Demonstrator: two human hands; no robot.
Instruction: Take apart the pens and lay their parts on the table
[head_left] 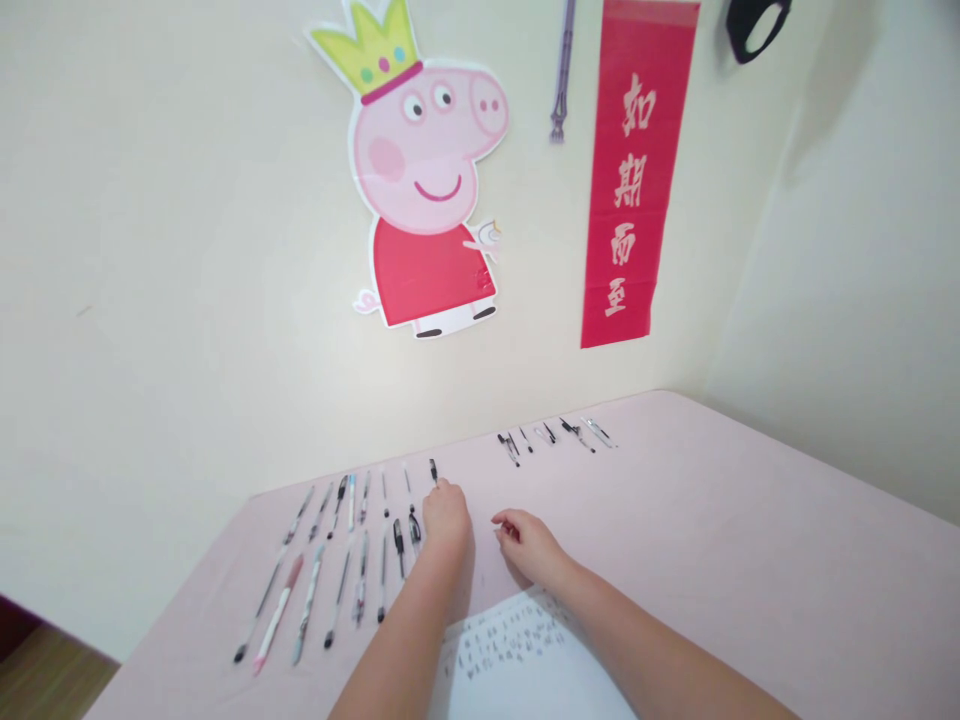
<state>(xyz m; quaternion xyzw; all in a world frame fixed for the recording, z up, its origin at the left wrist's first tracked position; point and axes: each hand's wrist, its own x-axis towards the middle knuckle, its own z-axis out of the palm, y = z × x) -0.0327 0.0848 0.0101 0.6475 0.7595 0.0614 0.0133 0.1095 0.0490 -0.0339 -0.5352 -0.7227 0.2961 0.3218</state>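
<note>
My left hand (pixel 445 513) reaches forward over the pink table (pixel 712 530), its fingers curled down at the right end of a far row of pen parts, just below a small black pen piece (pixel 433 470). What the fingers grip, if anything, is hidden. My right hand (pixel 527 542) rests on the table a little to the right, fingers curled loosely inward, with nothing visible in them. Two rows of several pens (pixel 322 580) lie side by side to the left of my left hand.
A white sheet with handwriting (pixel 517 650) lies under my forearms at the near edge. Several small pen parts (pixel 555 436) lie by the wall at the far side. A cartoon pig sticker (pixel 427 180) and a red banner (pixel 634 170) hang on the wall.
</note>
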